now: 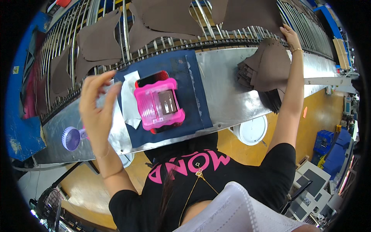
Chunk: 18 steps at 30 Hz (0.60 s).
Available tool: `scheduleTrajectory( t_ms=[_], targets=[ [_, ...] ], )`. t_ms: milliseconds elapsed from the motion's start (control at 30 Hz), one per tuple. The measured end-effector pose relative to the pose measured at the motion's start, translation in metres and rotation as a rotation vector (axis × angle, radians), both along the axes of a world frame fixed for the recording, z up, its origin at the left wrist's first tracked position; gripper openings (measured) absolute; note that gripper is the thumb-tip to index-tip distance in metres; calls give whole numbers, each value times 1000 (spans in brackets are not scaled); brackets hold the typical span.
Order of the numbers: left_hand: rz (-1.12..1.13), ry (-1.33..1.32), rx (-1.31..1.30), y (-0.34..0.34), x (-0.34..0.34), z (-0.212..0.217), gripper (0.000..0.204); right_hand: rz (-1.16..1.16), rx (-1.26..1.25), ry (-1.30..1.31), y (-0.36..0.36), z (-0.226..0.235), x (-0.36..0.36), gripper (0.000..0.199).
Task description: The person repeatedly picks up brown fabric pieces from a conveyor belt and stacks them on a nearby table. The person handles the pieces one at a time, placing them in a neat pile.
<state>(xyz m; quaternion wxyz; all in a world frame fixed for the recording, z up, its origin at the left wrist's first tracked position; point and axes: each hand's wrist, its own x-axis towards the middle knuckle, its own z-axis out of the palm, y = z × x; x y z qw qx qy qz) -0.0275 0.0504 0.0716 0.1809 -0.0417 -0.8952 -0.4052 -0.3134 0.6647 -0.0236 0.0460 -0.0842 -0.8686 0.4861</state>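
Observation:
My left hand point(96, 106) is raised over the left part of the metal bench, thumb and fingers apart and empty. Close to it, a pink plastic holder point(148, 112) with a brown block in its window rests on a dark blue mat point(193, 104), a phone-like red and black object point(152, 79) partly under it. A white sheet point(130, 102) lies beside the holder. My right hand point(292, 38) reaches to the far right, its fingers closed at the edge of a large brown leather-like piece point(253, 15) on the rollers. Below that hand sits a stack of smaller brown pieces point(270, 63).
A roller conveyor point(123, 31) runs along the far side, carrying more brown cut pieces point(98, 38). A small purple fan point(71, 138) stands at the bench's left end. A pale metal bar point(328, 81) juts in from the right. A white-lidded bucket point(253, 129) stands below the bench.

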Motion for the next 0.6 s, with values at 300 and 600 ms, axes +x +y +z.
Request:
scheduleTrajectory(
  t_ms=[300,600],
  targets=[
    [315,36,183,-64,28,-23,20,106,344,-146,-4,-90,-122,44],
    [332,32,290,-56,35,-27,18,-116,776,135,-78,-39,-68,31]
  ],
)
